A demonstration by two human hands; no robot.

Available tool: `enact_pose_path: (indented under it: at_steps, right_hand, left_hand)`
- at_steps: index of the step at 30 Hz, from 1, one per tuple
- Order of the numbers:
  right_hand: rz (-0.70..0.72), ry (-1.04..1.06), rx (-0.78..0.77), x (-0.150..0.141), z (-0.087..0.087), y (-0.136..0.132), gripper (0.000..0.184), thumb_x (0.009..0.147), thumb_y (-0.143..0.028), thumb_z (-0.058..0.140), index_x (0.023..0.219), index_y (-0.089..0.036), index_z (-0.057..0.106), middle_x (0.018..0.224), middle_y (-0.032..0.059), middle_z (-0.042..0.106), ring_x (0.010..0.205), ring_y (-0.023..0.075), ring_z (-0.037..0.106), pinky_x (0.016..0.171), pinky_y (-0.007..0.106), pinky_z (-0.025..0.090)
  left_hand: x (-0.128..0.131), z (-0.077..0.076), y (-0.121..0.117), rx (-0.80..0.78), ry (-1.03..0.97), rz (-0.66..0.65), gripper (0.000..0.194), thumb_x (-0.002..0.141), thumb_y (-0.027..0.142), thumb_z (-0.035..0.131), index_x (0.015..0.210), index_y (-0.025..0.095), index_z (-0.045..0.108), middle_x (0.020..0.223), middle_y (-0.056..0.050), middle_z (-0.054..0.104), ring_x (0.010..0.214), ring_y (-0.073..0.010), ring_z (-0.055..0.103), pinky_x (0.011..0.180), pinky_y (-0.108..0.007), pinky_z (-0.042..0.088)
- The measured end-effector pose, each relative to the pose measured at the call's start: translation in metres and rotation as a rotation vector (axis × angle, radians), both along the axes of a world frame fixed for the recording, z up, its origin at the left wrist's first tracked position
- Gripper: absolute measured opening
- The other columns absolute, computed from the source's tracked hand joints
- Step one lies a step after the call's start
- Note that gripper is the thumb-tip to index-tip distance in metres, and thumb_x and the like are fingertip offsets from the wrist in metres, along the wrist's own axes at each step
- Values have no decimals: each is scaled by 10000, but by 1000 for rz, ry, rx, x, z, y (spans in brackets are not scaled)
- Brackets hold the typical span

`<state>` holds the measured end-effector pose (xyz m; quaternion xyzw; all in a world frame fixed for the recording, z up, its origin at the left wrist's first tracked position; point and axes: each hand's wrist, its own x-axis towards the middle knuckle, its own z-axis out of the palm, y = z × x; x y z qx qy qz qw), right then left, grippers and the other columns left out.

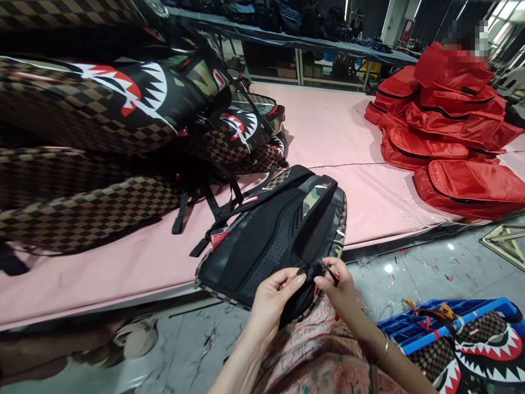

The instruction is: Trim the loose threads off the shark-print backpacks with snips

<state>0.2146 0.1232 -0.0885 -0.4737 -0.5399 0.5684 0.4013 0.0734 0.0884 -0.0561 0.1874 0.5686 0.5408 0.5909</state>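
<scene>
- The backpack (254, 249) in hand lies back side up across the front edge of the desk (328, 123), its near end overhanging towards the person's lap.
- Its main construction looks done, judging by the padded back panel (266, 254) in place, the shoulder straps attached and the checked outer edge closed around it.
- Attention is on a small detail at the near end: the left hand (279, 290) pinches black webbing (308, 273) between thumb and fingertips.
- The right hand (340, 282) has its grip closed on a slim dark tool (331, 272), right beside that webbing; it is probably a pair of thread snips, though dark on dark makes it hard to be sure.
- That spot seems unfinished, since both hands are busy at it; no completed result can be made out there.
- To the person's left, checked shark-mouth backpacks (143, 104) are heaped on the desk, some with straps hanging loose; whether they have had the same handling cannot be told.
- Red bags (445, 117) form another pile at the far right, apart from the one in hand.
- More shark-mouth bags (490, 342) sit low at the right by a blue crate (488, 306), and scraps on the floor (381, 290) suggest plenty of trimming done around here.
</scene>
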Motion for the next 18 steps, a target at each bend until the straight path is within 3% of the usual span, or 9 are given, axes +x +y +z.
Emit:
enact_pose_path:
  at_steps: [2,5,9,18]
  right_hand:
    - [-8,-43,73,8,6,-2,289,800,-330,529,1057,-198,511,727,-8,562,647,136,530,604,244,428]
    - [31,-145,281,19,14,-6,216,874,-325,439,1016,-206,549,896,43,614,821,165,565,724,279,437]
    - [99,-274,474,27,17,-11,169,881,-279,450,966,-212,580,870,47,633,809,168,573,698,279,432]
    - [169,-473,558,27,27,-4,215,890,-324,430,988,-203,579,839,59,629,762,178,555,643,281,403]
  left_hand:
    - [0,-1,0,22,28,5,273,508,336,786,695,167,680,656,-9,652,611,-139,549,585,-234,442]
    - [-1,-4,0,49,99,4,264,519,333,779,705,168,692,666,-9,649,612,-126,536,591,-221,430]
    - [-2,-8,-2,117,252,-3,219,565,319,751,709,165,692,630,9,581,581,-99,479,556,-202,378]
    - [1,-3,-1,211,393,-43,168,615,317,703,698,171,692,572,35,411,539,-92,368,506,-213,293]
